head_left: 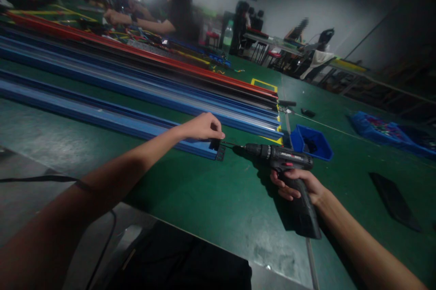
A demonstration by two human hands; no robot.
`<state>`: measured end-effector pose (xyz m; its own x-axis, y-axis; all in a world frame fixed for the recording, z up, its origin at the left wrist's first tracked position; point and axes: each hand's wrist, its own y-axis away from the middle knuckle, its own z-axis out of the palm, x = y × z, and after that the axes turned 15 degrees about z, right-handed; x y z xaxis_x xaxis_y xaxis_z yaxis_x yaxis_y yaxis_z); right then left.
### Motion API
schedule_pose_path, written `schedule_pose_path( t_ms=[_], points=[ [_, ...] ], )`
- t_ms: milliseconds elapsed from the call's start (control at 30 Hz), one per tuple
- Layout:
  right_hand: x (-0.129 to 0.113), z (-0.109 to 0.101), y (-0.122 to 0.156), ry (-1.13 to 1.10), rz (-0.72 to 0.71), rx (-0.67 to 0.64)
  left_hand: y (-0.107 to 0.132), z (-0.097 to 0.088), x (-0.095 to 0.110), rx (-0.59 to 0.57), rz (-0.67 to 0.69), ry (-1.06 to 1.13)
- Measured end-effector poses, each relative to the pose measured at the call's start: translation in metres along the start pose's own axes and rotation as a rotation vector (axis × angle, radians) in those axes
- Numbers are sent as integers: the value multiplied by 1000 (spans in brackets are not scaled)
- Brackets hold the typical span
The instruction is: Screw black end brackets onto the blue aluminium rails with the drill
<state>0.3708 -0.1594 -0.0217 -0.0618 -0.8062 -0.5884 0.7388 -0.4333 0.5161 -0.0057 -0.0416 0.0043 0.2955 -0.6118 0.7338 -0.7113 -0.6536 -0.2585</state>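
Note:
My right hand [298, 184] is wrapped round the grip of a black cordless drill [289, 159], held level above the green table. Its long thin bit [233, 144] points left at the black end cap [220, 152] of the nearest blue rail [153, 132]. My left hand [206, 126] rests over that rail end, thumb and fingertips pinched together close to the bit's tip. Whatever sits between those fingertips is too small to make out. I cannot tell whether the bit touches the end cap.
Beyond lie more blue rails [204, 103], black ones and an orange-red rail [190, 63]. A blue bin [315, 144] with dark parts stands behind the drill. At right are a flat black piece [395, 201] and blue trays [381, 128]. A person [170, 12] works across the table.

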Motion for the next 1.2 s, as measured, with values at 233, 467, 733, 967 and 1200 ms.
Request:
schedule_pose_path(
  t_ms=[233, 467, 733, 967, 1200],
  points=[
    [1, -2, 0, 12, 3, -15, 0, 0, 1, -2, -16, 12],
    [1, -4, 1, 15, 13, 8, 0, 1, -2, -2, 5, 4],
    [2, -4, 1, 5, 2, 7, 0, 1, -1, 0, 1, -4],
    [2, -5, 2, -2, 12, 5, 0, 2, -4, 5, 10, -30],
    [4, -6, 1, 6, -12, 1, 0, 1, -2, -1, -6, -11]
  ],
)
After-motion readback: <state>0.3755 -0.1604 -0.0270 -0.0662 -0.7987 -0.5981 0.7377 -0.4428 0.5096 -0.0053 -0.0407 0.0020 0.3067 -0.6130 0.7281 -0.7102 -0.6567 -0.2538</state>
